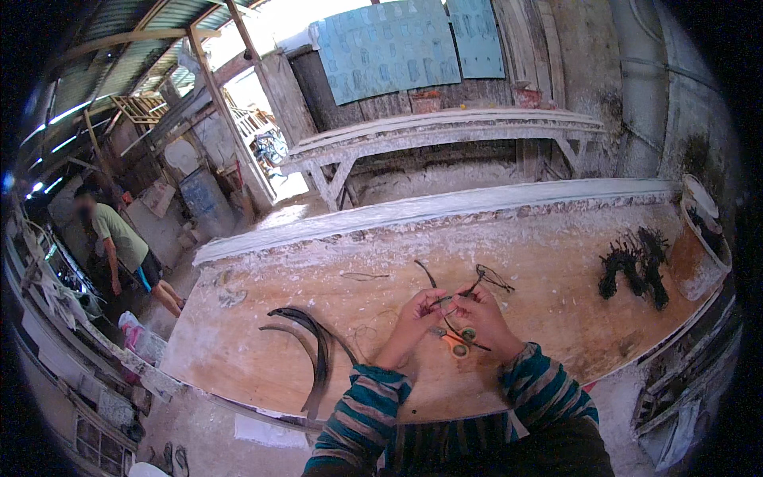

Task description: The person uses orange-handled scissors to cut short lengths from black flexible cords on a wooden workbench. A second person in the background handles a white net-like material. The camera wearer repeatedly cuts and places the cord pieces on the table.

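My left hand and my right hand meet over the middle of a plywood workbench. Both pinch a thin dark wire whose tangled end sticks out to the upper right. Orange-handled scissors lie on the board just under my hands. Another dark strand curves away beyond my left hand. My sleeves are striped teal and dark.
Curved dark strips lie at the bench's near left. A pile of black twisted pieces sits at the right, beside a rusty bucket. A second bench stands behind. A person in a green shirt stands far left.
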A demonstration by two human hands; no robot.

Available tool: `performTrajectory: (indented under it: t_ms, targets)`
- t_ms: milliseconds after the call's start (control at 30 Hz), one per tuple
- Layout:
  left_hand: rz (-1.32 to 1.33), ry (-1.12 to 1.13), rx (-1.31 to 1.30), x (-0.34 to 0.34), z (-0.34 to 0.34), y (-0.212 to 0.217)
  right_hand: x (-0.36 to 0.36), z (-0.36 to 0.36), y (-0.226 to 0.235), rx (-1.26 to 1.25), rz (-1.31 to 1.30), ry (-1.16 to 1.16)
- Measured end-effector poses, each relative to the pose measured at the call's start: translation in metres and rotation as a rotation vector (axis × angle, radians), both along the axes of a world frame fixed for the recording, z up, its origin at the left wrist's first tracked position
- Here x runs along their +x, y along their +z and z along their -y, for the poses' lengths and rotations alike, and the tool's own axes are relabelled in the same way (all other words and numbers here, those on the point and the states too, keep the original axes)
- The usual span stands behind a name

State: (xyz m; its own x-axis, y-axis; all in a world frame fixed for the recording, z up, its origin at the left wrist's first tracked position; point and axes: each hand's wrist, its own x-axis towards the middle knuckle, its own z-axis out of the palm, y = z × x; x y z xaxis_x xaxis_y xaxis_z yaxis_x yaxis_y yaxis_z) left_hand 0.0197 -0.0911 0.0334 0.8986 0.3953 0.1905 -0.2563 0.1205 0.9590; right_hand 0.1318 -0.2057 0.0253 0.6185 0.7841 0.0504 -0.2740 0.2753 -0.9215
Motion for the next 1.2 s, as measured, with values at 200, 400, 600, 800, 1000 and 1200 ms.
performTrajectory:
  t_ms: [200, 400, 600, 800, 1000, 1200]
  targets:
    - [-0.058, 0.146, 0.056, 0.003, -0.019, -0.019, 0.003, 0.005, 0.01, 0.077, -0.079, -0.064]
    - [-0.064, 0.267, -0.048, 0.004, -0.023, -0.021, 0.006, 0.007, 0.015, 0.305, -0.039, 0.1]
    - [-0.116, 0.394, -0.094, 0.002, -0.021, -0.011, -0.007, 0.012, 0.027, 0.275, -0.053, 0.116]
    - [-0.097, 0.341, -0.07, 0.002, -0.026, -0.017, 0.005, 0.013, 0.023, 0.064, 0.279, 0.089]
    - [-0.041, 0.109, 0.016, -0.002, -0.016, -0.008, 0.023, 0.007, 0.004, -0.164, 0.761, -0.278]
    - [-0.009, -0.31, 0.153, -0.001, 0.005, -0.011, 0.025, 0.01, 0.012, -0.342, 1.091, -0.597]
